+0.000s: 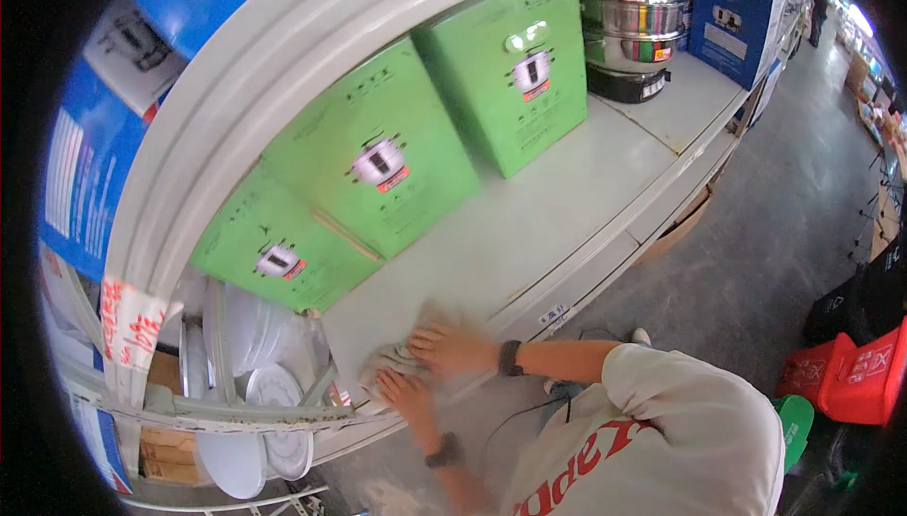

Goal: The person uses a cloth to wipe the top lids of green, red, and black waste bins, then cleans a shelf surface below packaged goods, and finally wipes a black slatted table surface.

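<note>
Loosely spread, the left hand (404,395) lies on a grey cloth (382,361) at the lower-left end of the shelf (586,185), near a green box (255,237), while the right hand (453,348) touches the cloth too, how far closed I cannot tell.

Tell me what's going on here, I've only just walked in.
A person in a pale shirt is at a grey-white shelf. The left hand rests on what looks like a crumpled, pale cloth at the shelf's near left end, and the right hand is right beside it, at the cloth's edge. Three green boxes stand along the back of the shelf, with stacked metal pots and a blue box farther along.
</note>
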The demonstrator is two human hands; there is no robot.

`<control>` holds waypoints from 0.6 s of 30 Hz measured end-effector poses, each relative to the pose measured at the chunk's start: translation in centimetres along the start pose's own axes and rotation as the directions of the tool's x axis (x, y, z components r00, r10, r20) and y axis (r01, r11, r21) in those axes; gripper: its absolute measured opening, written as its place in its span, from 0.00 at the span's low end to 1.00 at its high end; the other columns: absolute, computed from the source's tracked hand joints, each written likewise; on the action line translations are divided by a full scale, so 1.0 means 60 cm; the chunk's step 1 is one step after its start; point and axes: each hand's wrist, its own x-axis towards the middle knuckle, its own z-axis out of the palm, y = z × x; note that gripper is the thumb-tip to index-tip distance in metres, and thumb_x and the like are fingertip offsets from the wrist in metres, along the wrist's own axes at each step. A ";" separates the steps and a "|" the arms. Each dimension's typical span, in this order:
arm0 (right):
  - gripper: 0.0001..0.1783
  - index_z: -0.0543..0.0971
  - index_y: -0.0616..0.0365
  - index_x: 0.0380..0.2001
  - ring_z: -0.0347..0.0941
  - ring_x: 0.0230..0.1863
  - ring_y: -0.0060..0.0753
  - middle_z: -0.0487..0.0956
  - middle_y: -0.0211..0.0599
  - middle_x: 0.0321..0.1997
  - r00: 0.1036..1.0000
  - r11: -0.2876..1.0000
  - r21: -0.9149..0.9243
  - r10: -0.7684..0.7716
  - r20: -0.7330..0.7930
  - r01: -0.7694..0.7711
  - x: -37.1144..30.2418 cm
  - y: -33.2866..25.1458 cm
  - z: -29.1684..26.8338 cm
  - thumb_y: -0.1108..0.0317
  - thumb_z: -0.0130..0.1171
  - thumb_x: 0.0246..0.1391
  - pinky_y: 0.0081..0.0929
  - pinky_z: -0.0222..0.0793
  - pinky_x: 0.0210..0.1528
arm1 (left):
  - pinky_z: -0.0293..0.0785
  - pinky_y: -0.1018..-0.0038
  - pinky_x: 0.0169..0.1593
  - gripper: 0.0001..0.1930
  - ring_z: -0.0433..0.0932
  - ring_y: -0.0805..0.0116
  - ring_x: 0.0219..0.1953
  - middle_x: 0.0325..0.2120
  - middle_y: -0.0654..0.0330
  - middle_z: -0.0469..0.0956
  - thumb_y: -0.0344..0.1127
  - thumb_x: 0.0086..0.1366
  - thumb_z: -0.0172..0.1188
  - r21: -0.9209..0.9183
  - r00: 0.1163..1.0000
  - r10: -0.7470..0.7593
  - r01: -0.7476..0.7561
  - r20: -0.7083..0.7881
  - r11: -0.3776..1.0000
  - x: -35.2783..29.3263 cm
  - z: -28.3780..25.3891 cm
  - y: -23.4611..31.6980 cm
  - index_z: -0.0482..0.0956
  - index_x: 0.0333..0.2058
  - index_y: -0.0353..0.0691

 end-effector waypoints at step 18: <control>0.26 0.64 0.62 0.48 0.54 0.57 0.38 0.64 0.39 0.53 0.990 0.990 0.077 0.123 -0.071 -0.118 -0.242 0.170 -0.164 0.60 0.48 0.45 0.37 0.41 0.60 | 0.40 0.58 0.59 0.29 0.43 0.55 0.60 0.57 0.49 0.47 0.35 0.54 0.43 -0.148 0.969 0.234 -0.221 0.079 0.964 -0.041 0.010 0.326 0.51 0.54 0.29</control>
